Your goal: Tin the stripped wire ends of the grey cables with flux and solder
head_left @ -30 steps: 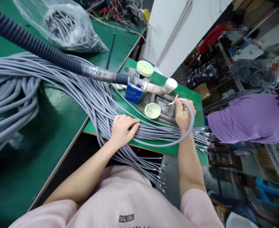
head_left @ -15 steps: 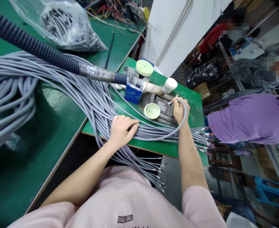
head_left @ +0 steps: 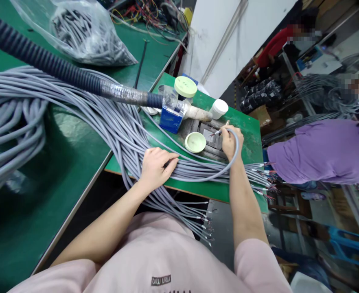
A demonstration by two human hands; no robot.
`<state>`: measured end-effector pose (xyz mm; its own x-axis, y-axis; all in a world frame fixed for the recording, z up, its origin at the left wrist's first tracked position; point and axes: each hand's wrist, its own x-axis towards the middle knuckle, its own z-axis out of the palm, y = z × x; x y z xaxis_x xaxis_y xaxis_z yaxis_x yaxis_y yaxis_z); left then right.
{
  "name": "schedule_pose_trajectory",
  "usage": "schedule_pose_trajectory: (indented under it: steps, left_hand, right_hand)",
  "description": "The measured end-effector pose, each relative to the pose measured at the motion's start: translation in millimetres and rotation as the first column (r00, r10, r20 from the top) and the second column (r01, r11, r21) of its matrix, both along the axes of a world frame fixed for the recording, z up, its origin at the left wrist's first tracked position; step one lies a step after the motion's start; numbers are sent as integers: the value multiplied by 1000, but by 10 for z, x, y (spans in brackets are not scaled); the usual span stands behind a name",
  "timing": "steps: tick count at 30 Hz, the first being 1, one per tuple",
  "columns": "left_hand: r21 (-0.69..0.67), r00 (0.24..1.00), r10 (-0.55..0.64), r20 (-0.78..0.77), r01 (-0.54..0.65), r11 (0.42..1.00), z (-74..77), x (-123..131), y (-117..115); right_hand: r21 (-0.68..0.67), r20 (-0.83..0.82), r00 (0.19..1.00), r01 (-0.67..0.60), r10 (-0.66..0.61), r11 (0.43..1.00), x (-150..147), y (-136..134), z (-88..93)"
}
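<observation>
My right hand is closed around the end of a grey cable, which bends in a loop past the wrist. The cable's stripped wires point left over a small pale plate in a dark block. My left hand rests on the bundle of grey cables, thumb apart from the fingers; whether it grips any cable I cannot tell. Between the hands and beyond the bundle lies an open pale green dish. Near the block are a blue box and a white jar.
A black corrugated hose crosses from the upper left to the blue box. Behind it lies a plastic bag of grey pieces. A green round lid stands behind the block. At right is a person in purple.
</observation>
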<state>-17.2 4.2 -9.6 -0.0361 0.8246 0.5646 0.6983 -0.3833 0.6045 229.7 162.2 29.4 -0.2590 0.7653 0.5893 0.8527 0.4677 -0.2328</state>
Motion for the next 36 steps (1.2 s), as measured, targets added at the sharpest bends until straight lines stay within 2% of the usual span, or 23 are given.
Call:
schedule_pose_trajectory:
  steps: [2, 6, 9, 11, 12, 13, 15, 16, 18, 21, 25, 28, 30, 32, 34, 36]
  left_hand:
    - [-2, 1000, -1, 2, 1, 1000, -11, -8, 8]
    - [11, 998, 4, 70, -5, 1000, -4, -10, -4]
    - [1, 958, -23, 286, 24, 1000, 71, 83, -95]
    - [-81, 871, -136, 472, 197, 977, 144, 213, -192]
    - [-132, 803, -205, 559, 330, 935, 178, 291, -243]
    - [-186, 719, -271, 641, 487, 853, 207, 373, -291]
    - [-242, 538, -281, 795, 705, 666, 242, 523, -367]
    - [-246, 472, -250, 845, 759, 603, 247, 584, -394]
    - [-253, 404, -170, 899, 795, 551, 240, 664, -428]
    - [-271, 398, -120, 909, 786, 556, 219, 698, -454]
    - [-277, 441, -166, 882, 771, 573, 207, 700, -484]
    - [-273, 457, -199, 867, 769, 578, 205, 727, -504]
    - [-275, 451, -203, 869, 782, 559, 204, 748, -516]
    - [-272, 436, -203, 877, 797, 540, 203, 762, -526]
    - [-255, 410, -202, 889, 811, 527, 199, 765, -535]
    - [-240, 388, -198, 900, 821, 518, 195, 762, -539]
  right_hand:
    - [47, -40, 999, -33, 35, 998, -40, -223, 144]
    - [83, -113, 980, -158, 167, 984, -143, -857, 402]
    - [128, -85, 937, -326, 338, 937, -155, -1283, 429]
    - [127, -18, 895, -440, 446, 889, -122, -1497, 370]
    - [120, 6, 883, -467, 469, 876, -99, -1589, 330]
    - [109, 19, 880, -473, 474, 874, -75, -1676, 288]
    - [94, 24, 887, -461, 461, 882, -34, -1843, 212]
    - [87, 26, 889, -458, 457, 885, -19, -1921, 181]
    - [71, 40, 888, -460, 458, 885, 4, -2061, 136]
    - [38, 54, 879, -476, 474, 879, 39, -2201, 96]
    - [10, -53, 873, -485, 485, 874, 99, -2257, 53]
    - [-16, -221, 894, -404, 390, 915, 117, -2260, 26]
    - [-123, -294, 907, -349, 302, 929, 100, -2264, 14]
    - [-281, -325, 910, -353, 258, 892, 61, -2277, 5]
    - [-422, -367, 898, -393, 242, 817, 13, -2297, -4]
    - [-492, -419, 883, -416, 211, 765, -28, -2321, -16]
